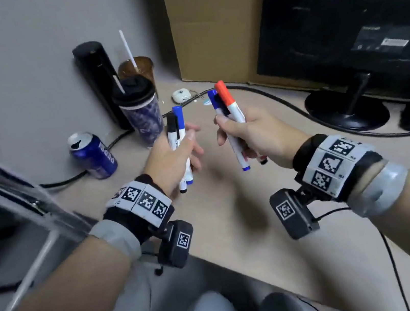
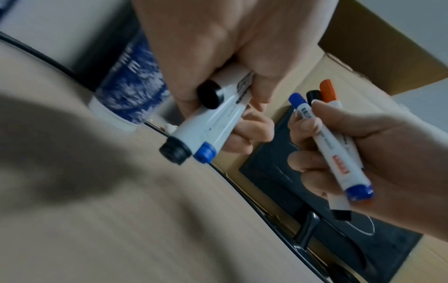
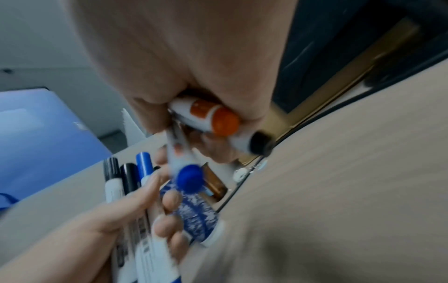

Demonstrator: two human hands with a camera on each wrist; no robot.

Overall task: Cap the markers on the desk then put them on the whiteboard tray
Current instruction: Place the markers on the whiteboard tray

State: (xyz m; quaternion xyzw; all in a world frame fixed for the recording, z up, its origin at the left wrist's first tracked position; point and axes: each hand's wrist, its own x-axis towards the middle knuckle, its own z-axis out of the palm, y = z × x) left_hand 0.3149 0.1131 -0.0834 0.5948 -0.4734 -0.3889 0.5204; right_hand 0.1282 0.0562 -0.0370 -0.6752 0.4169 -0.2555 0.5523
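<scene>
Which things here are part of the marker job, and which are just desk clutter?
Job:
- capped markers in the left hand: black, blue
- capped markers in the right hand: blue, orange

Clutter:
- soda can
- lidded tumbler
- brown cup
- black bottle
- cardboard box
- monitor

blue aluminium drink can (image 1: 93, 155): white lettering, reads "PEPSI" sideways | dark patterned plastic tumbler (image 1: 142, 116): letter "E" low on wall | white marker barrels, monitor sticker: print too blurred to read
</scene>
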